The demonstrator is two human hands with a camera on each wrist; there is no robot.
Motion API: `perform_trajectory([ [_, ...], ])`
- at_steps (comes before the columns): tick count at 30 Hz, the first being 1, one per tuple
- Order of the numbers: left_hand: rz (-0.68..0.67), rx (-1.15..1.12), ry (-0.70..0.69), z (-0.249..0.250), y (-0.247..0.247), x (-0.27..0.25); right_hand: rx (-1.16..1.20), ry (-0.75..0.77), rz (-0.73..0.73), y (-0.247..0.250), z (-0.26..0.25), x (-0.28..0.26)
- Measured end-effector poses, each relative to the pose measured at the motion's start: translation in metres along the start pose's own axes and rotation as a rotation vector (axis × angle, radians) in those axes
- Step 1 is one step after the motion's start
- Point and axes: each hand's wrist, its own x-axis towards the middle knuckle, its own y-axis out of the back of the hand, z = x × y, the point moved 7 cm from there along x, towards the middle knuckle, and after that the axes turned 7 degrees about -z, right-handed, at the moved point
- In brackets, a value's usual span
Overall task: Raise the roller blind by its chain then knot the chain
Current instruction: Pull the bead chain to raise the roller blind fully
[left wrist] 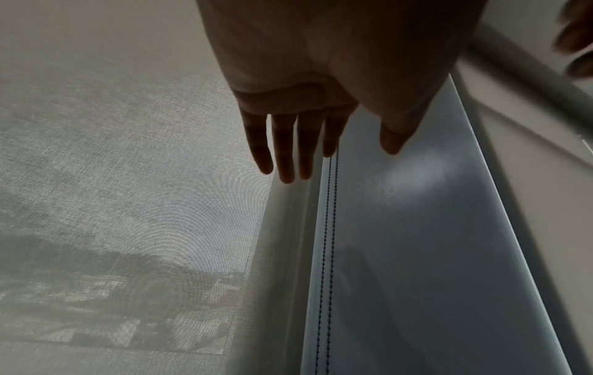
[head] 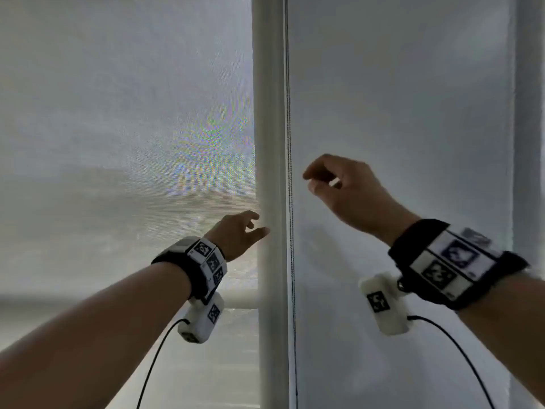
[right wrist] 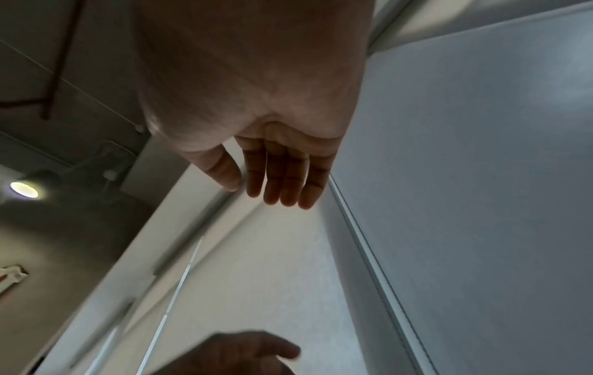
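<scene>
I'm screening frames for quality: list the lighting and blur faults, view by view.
Head view: rainbow moiré on the mesh blind, right hand slightly smeared. Left wrist view: left hand backlit to a silhouette, chain sharp. Right wrist view: window frame motion-blurred, ceiling lamp flaring.

An indoor room at a large window, more like an office or commercial space than a home, though that is not certain. Two pale roller blinds [head: 398,113] hang side by side, parted by a white window post [head: 269,113] with a dark bead chain [head: 288,113] along it. Through the mesh blind [head: 118,128] blurred shapes outside show. The right wrist view shows a grey ceiling [right wrist: 80,63] with a round recessed light [right wrist: 24,189] and exposed conduit [right wrist: 64,50].
</scene>
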Motion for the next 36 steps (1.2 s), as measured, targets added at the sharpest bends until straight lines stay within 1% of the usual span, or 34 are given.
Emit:
perform_trajectory([
  [1, 0.002, -0.016, -0.009, -0.001, -0.002, 0.003, -0.018, -0.026, -0.021, -0.011, 0.012, 0.005],
  [2, -0.004, -0.013, -0.002, -0.001, -0.003, 0.005, -0.026, -0.060, -0.020, -0.019, 0.023, 0.010],
  [4, -0.010, -0.015, 0.026, -0.003, -0.006, 0.010, -0.042, -0.125, -0.062, -0.045, 0.055, 0.022],
  [10, -0.013, -0.079, 0.067, -0.007, -0.019, 0.031, -0.012, -0.276, -0.090, -0.099, 0.138, 0.051],
  [13, 0.010, -0.085, 0.066, -0.008, -0.025, 0.038, 0.063, -0.319, -0.105, -0.122, 0.165, 0.057],
  [16, 0.043, -0.122, 0.062, -0.010, -0.030, 0.044, 0.161, -0.363, -0.111, -0.139, 0.181, 0.064],
  [19, 0.088, -0.174, 0.059, -0.011, -0.034, 0.047, 0.317, -0.398, -0.106, -0.160, 0.194, 0.069],
  [23, 0.142, -0.249, 0.061, -0.013, -0.040, 0.056, 0.714, -0.421, -0.030, -0.180, 0.199, 0.066],
  [25, 0.169, -0.325, 0.069, -0.014, -0.042, 0.060, 0.843, -0.402, 0.008, -0.185, 0.197, 0.064],
  [27, 0.182, -0.371, 0.063, -0.010, -0.045, 0.062, 0.846, -0.353, 0.030, -0.190, 0.195, 0.061],
  [30, 0.178, -0.397, 0.040, 0.000, -0.047, 0.063, 0.780, -0.311, 0.057, -0.195, 0.194, 0.058],
  [36, 0.177, -0.432, 0.021, 0.012, -0.053, 0.069, 0.633, -0.257, 0.185, -0.188, 0.194, 0.039],
])
